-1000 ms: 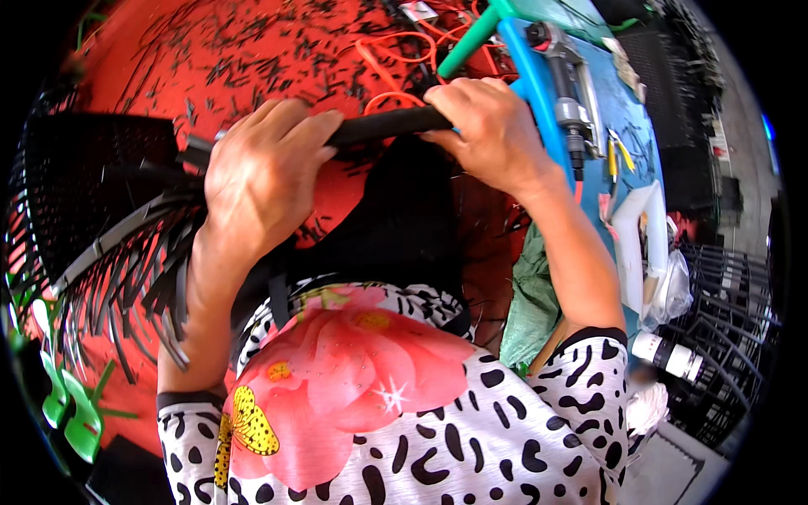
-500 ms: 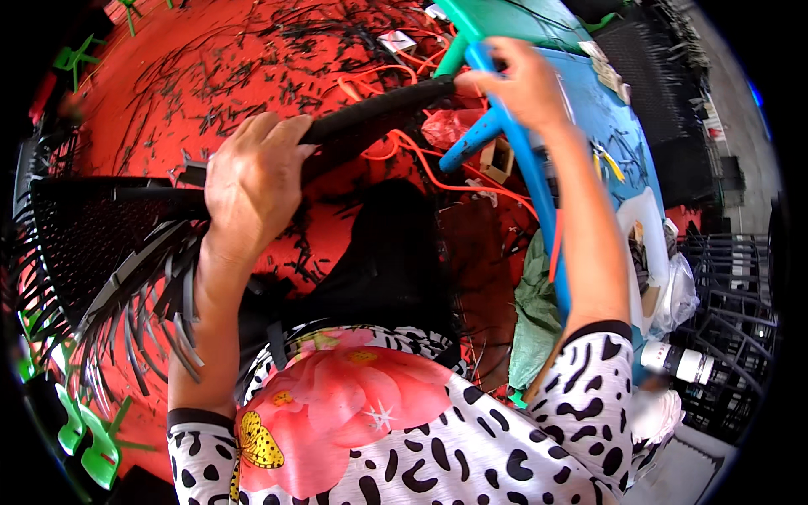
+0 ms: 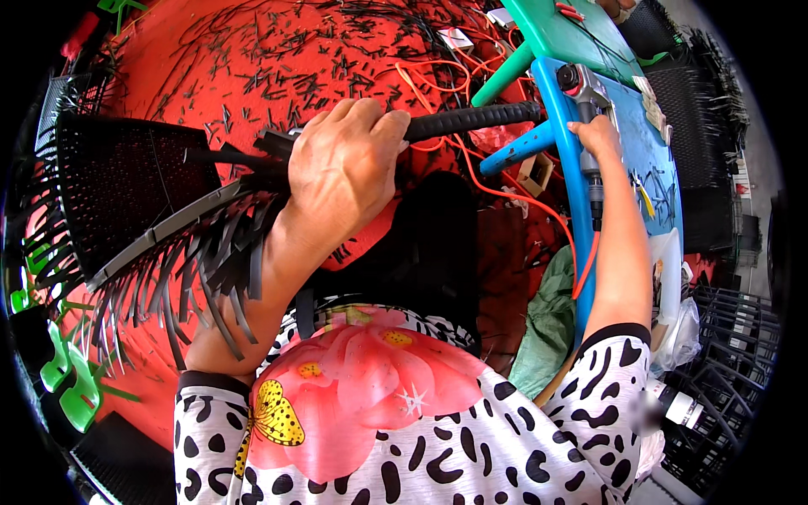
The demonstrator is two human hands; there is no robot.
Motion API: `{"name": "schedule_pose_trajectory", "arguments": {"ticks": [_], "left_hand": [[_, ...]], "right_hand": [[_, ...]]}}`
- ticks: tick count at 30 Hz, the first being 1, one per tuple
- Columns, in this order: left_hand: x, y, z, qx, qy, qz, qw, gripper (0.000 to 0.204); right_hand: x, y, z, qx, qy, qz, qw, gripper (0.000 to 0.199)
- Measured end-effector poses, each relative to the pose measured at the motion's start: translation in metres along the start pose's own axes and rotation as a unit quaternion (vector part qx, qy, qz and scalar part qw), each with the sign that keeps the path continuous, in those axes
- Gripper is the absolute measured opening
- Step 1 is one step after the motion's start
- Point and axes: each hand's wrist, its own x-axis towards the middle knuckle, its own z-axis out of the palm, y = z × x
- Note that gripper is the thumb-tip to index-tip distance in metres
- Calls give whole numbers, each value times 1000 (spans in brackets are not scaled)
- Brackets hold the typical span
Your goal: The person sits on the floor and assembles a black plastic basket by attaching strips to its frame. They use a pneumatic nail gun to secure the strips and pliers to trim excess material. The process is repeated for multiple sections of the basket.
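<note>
My left hand (image 3: 345, 168) is closed round a black frame bar wrapped in flat strip (image 3: 471, 122), which sticks out to the right of the fist. Joined to it on the left is a black woven panel (image 3: 135, 168), with many loose strips (image 3: 206, 286) hanging over my forearm. My right hand (image 3: 599, 141) grips the body of a grey and black air staple gun (image 3: 595, 189) on the blue table. From the lower end of the gun runs an orange hose (image 3: 587, 269). The palm side of both hands is hidden.
The blue table (image 3: 665, 160) has yellow-handled pliers (image 3: 645, 198) and black scraps on it. A green stool or table (image 3: 581, 34) stands beyond. Black offcuts litter the red floor (image 3: 278, 50). Green cloth (image 3: 547, 324) hangs near my right elbow; black woven pieces (image 3: 707, 151) lie farther right.
My right hand has left the end of the wrapped bar and moved right onto the staple gun. The left hand has shifted right with the bar and woven panel.
</note>
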Motion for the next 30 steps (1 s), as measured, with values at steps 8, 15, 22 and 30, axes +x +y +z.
{"name": "schedule_pose_trajectory", "arguments": {"ticks": [8,15,22,30], "left_hand": [[-3,0,1,27,-5,-18,999,20],[0,-3,-4,-20,-18,-17,999,21],[3,-11,-5,-79,-76,-37,993,22],[5,-16,-6,-89,-119,-46,988,21]], "right_hand": [[-81,8,-58,250,27,-134,959,34],[-216,-31,-108,510,-61,-262,817,28],[-278,-55,-106,552,-273,-226,755,21],[-286,-65,-109,538,-317,-221,750,19]]}}
